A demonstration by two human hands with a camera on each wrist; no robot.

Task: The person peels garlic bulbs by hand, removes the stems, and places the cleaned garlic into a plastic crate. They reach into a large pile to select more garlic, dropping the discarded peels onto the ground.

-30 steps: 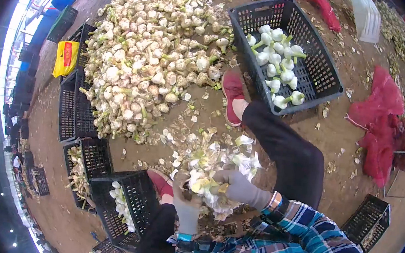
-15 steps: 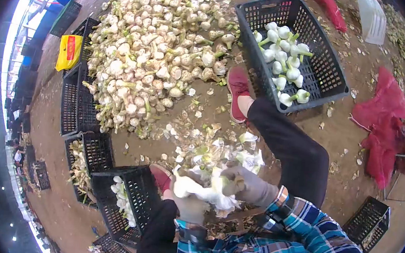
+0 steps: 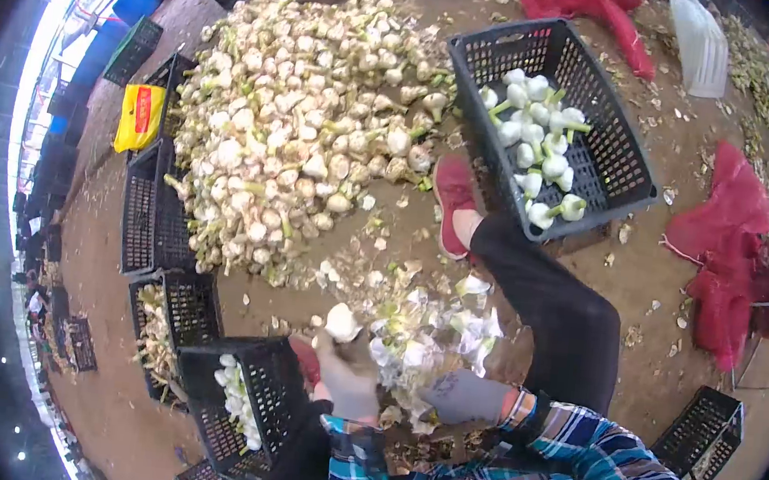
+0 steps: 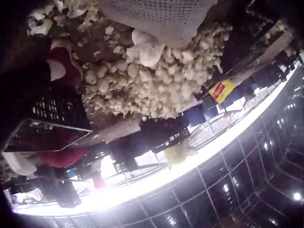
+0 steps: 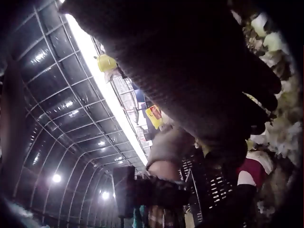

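Observation:
A white peeled garlic bulb (image 3: 343, 323) is held at the fingertips of my gloved left hand (image 3: 349, 379), beside the black crate at lower left. The left wrist view shows that glove (image 4: 164, 18) with the bulb (image 4: 150, 54) at its edge. My gloved right hand (image 3: 468, 397) is over loose garlic skins (image 3: 426, 338), apart from the bulb. Seen dark in the right wrist view, the right glove (image 5: 190, 76) has slightly spread fingers and no bulb visible in them.
A large pile of unpeeled garlic (image 3: 292, 137) lies ahead. White bulbs lie in the crate (image 3: 611, 184) at upper right and the crate (image 3: 271, 387) at lower left. Red shoes stand between, with red net bags (image 3: 726, 248) at right.
Both hands were together at the bulb and its skins. My left hand has moved away with the bare bulb toward the lower-left crate, and the right hand has separated from it.

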